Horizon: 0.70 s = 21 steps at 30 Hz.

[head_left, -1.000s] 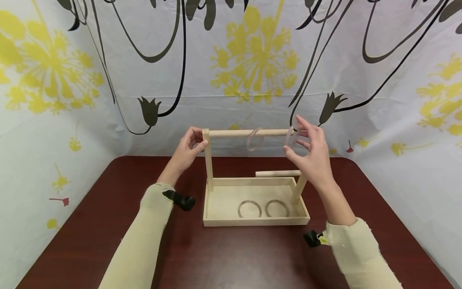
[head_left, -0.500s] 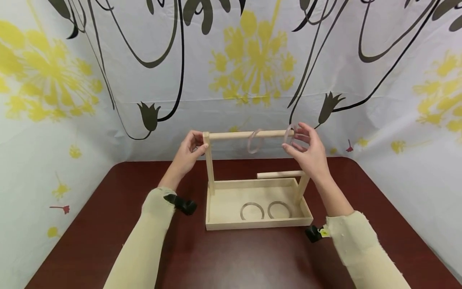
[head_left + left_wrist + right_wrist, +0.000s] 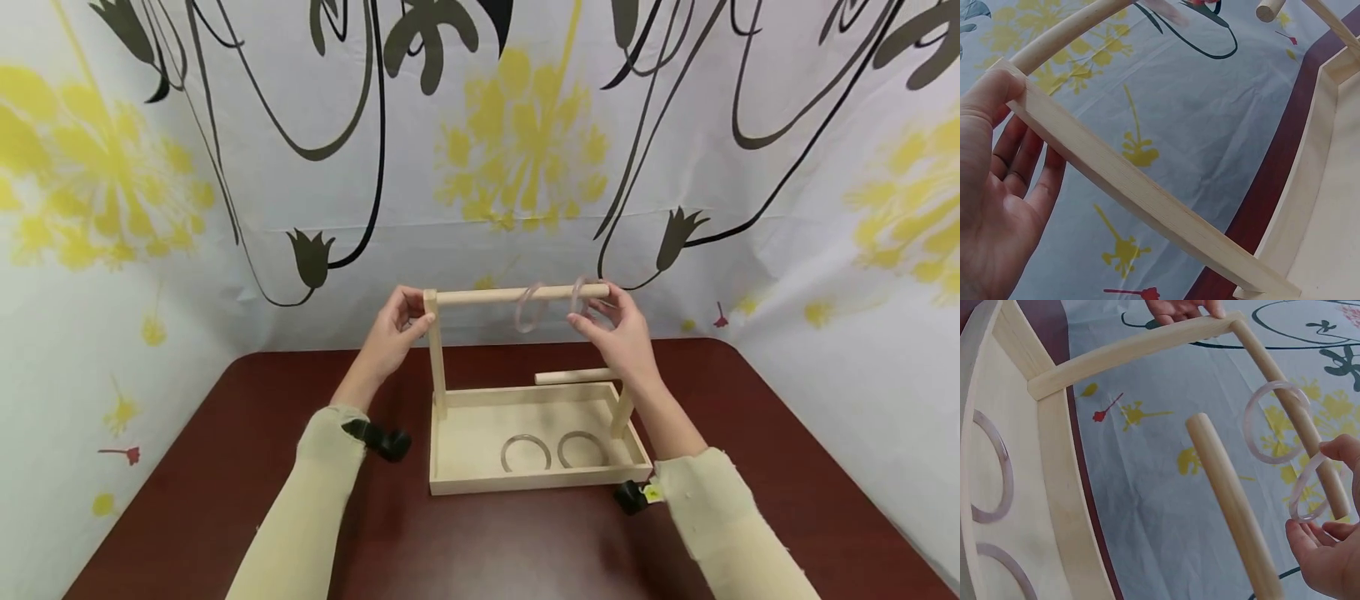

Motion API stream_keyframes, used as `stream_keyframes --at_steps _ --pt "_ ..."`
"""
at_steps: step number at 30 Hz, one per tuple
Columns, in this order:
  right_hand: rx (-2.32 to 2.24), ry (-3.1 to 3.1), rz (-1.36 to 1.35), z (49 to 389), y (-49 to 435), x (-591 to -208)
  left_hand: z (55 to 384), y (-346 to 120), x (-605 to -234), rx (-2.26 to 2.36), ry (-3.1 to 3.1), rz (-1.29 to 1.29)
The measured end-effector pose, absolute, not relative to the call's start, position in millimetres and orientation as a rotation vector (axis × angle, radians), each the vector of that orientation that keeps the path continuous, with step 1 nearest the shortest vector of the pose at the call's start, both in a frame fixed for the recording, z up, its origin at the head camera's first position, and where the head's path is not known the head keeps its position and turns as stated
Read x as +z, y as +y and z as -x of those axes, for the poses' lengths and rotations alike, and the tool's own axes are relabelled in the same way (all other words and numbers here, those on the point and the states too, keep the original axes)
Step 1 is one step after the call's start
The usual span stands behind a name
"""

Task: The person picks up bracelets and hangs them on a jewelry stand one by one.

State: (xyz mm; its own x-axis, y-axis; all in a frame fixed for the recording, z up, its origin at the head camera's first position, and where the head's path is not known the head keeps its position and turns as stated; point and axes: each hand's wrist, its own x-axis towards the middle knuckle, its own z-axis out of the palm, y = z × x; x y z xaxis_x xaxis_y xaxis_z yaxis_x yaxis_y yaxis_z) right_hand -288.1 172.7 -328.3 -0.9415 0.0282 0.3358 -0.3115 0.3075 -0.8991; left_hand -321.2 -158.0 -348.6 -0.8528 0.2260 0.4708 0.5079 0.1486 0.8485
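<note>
My left hand (image 3: 386,332) pinches the top of the left upright post (image 3: 1129,178) of a wooden bangle stand, thumb in front and fingers behind. From that post the upper rod (image 3: 480,296) runs right to a free end. My right hand (image 3: 621,335) holds a pale translucent bangle (image 3: 1295,499) between thumb and fingers. This bangle encircles the rod near its free end. Farther in, a second pale bangle (image 3: 1249,431) hangs on the same rod, untouched.
Two more bangles, one left (image 3: 527,437) and one right (image 3: 583,434), lie in the stand's shallow tray (image 3: 540,481). A lower rod (image 3: 573,377) reaches left from a short post on the right. The dark red table (image 3: 487,542) meets a flower-patterned cloth (image 3: 480,183) behind.
My right hand has moved left, bringing its bangle from the rod's free end onto the rod. The left hand keeps its grip on the post. The head view has tilted slightly up.
</note>
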Motion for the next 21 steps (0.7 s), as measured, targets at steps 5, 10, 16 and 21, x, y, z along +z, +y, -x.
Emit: stream_keyframes --at_steps 5,10,16,21 --pt "1.733 -2.242 -0.258 290 165 -343 319 -158 -357 -1.783 -2.168 0.726" --pt "1.805 -2.224 -0.219 294 161 -345 317 -160 -356 -1.787 -2.176 0.702" --pt "1.849 -2.236 -0.194 291 161 -349 315 -160 -357 -1.769 -2.202 0.704" --pt "1.863 -2.258 -0.228 291 162 -346 316 -159 -355 -1.777 -2.192 0.722"
